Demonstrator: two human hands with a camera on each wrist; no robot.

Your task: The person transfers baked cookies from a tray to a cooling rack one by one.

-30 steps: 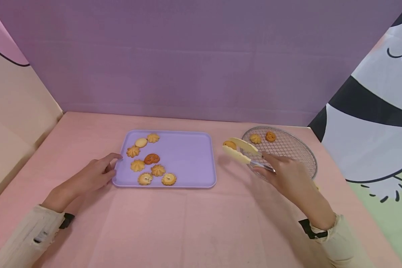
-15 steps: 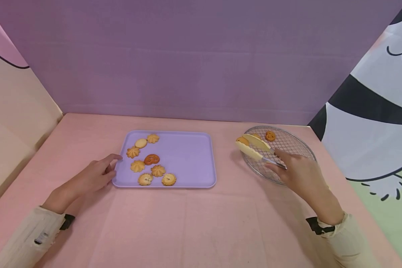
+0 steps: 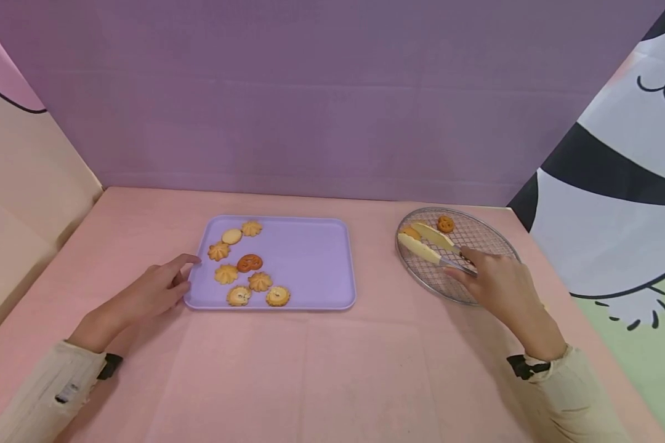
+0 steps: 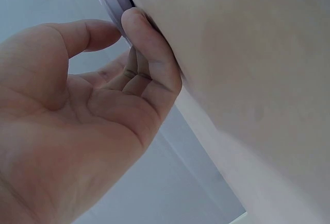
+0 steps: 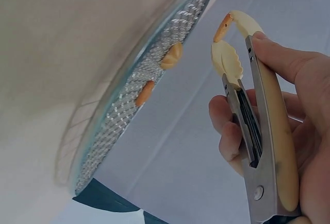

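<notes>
My right hand (image 3: 501, 280) grips a pair of metal tongs with cream tips (image 3: 419, 248). Pinched between those tips is a small brown cookie (image 5: 223, 27), seen over the left part of a round wire rack (image 3: 490, 246). In the right wrist view it hangs apart from the mesh. A brown round cookie with holes (image 3: 446, 224) lies on the rack, beside a pale ridged cookie (image 5: 171, 55) largely hidden by the tongs in the head view. My left hand (image 3: 149, 292) holds the left rim of a lilac tray (image 3: 316, 264) between thumb and curled fingers.
Several cookies lie on the tray's left half, among them a pretzel-shaped one (image 3: 250, 263), a smooth oval one (image 3: 231, 236) and a star-shaped one (image 3: 226, 274). Pink cloth (image 3: 310, 375) covers the table. A purple wall (image 3: 310, 111) stands behind, with a panda-printed panel (image 3: 615, 184) at right.
My right hand has carried the tongs and the cookie rightward, from the gap beside the tray to over the rack. The left hand stays at the tray's rim.
</notes>
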